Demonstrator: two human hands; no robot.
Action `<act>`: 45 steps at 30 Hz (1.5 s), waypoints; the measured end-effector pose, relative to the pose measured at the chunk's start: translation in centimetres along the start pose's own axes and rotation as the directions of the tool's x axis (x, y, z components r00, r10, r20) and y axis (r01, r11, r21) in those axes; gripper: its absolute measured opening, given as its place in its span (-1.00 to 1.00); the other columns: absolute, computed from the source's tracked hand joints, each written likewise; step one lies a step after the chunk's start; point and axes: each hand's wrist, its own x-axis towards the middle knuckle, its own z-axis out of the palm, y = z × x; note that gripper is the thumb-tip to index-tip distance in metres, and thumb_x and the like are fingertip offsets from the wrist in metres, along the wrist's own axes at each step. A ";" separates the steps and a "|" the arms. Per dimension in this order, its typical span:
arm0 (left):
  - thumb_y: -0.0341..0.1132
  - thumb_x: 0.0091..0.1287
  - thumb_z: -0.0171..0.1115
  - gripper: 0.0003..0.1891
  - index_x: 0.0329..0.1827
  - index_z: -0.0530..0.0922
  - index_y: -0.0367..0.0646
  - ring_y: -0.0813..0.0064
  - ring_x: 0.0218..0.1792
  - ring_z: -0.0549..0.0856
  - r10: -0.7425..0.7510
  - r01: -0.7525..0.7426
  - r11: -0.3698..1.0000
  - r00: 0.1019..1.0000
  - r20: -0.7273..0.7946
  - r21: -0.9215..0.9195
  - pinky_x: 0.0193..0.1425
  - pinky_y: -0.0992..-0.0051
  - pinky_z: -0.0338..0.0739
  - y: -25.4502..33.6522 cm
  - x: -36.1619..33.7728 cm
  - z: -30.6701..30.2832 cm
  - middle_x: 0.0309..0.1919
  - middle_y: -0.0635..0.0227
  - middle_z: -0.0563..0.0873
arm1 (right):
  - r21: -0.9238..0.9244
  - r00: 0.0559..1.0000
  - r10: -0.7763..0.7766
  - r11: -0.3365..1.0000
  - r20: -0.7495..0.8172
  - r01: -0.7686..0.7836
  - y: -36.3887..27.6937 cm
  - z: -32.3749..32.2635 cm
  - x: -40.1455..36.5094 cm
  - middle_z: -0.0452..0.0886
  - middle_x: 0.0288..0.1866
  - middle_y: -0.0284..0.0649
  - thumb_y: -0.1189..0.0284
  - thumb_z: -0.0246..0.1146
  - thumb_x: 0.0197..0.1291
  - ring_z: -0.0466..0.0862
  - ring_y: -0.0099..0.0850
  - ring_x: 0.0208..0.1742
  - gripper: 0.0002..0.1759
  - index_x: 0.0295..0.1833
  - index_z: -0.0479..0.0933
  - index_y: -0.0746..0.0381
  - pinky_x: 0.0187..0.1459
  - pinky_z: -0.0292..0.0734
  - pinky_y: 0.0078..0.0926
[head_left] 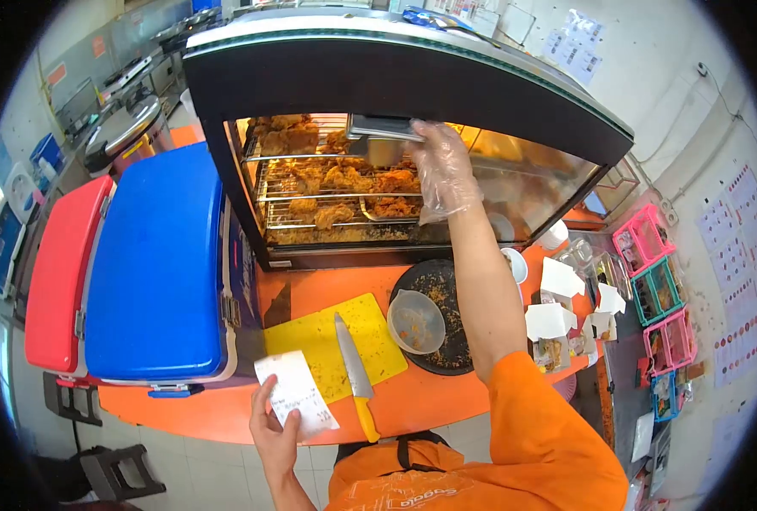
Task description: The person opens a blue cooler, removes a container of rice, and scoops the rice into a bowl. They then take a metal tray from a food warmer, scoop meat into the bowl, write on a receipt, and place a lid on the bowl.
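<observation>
Left hand [276, 427] pinches a paper slip [300, 392], its writing unreadable; gloved right hand [443, 169] grips the cabinet's [310, 78] handle [380, 128].

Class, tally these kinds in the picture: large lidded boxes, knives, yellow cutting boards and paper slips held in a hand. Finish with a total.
Large lidded boxes, one blue-topped box and one red-topped box: 2
Knife: 1
Yellow cutting board: 1
Paper slip, held in the left hand: 1
Total: 5

Coolers [153, 272] blocking left, gap beside knife [352, 362]
</observation>
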 end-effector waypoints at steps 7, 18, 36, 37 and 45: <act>-0.59 0.07 0.25 -0.20 0.48 0.26 -0.34 0.29 0.44 0.35 0.279 -0.269 0.960 0.947 0.158 -0.082 0.53 0.31 0.18 4.8 4.6 1.8 0.39 0.13 0.35 | -0.042 0.991 -0.116 0.993 -0.070 0.113 0.7 0.6 -0.8 0.49 -0.14 -0.25 0.45 0.48 0.11 0.53 -0.39 -0.06 -0.58 -0.03 0.41 0.25 0.04 0.53 -0.29; -0.67 0.03 0.25 -0.08 0.57 0.15 -0.24 0.29 0.46 0.35 0.349 -0.310 0.934 0.900 0.261 -0.177 0.50 0.33 0.31 7.0 6.2 1.0 0.41 0.16 0.29 | 0.018 0.962 -0.048 0.998 -0.268 0.055 3.2 2.6 0.4 0.60 -0.30 -0.08 0.51 0.26 0.32 0.64 -0.33 -0.31 -0.85 -0.11 0.49 0.36 -0.28 0.62 -0.40; -0.61 -0.02 0.25 -0.08 0.55 0.19 -0.25 0.29 0.42 0.39 0.326 -0.312 0.945 0.927 0.185 -0.101 0.50 0.32 0.26 7.9 5.4 0.7 0.41 0.11 0.35 | 0.251 0.997 0.005 0.968 -0.071 0.013 5.1 4.7 -1.1 0.60 -0.13 0.01 0.43 0.21 0.31 0.71 -0.15 -0.13 -0.74 0.01 0.44 0.34 -0.06 0.72 -0.24; -0.61 -0.02 0.25 -0.08 0.55 0.19 -0.25 0.29 0.42 0.39 0.326 -0.312 0.945 0.926 0.187 -0.101 0.50 0.32 0.26 7.8 5.5 0.7 0.41 0.11 0.35 | 0.250 0.997 0.003 0.968 -0.073 0.015 5.4 4.6 -0.8 0.60 -0.13 0.01 0.43 0.21 0.31 0.71 -0.15 -0.13 -0.74 0.01 0.44 0.34 -0.06 0.72 -0.24; -0.73 0.05 0.21 -0.10 0.56 0.14 -0.26 0.30 0.44 0.37 0.372 -0.343 0.926 0.902 0.220 -0.158 0.42 0.37 0.43 8.2 4.5 0.3 0.44 0.13 0.24 | 0.267 0.983 -0.166 0.946 -0.082 0.182 8.4 2.5 3.5 0.57 0.06 -0.03 0.48 0.19 0.42 0.65 -0.21 0.04 -0.74 0.13 0.44 0.37 0.11 0.70 -0.22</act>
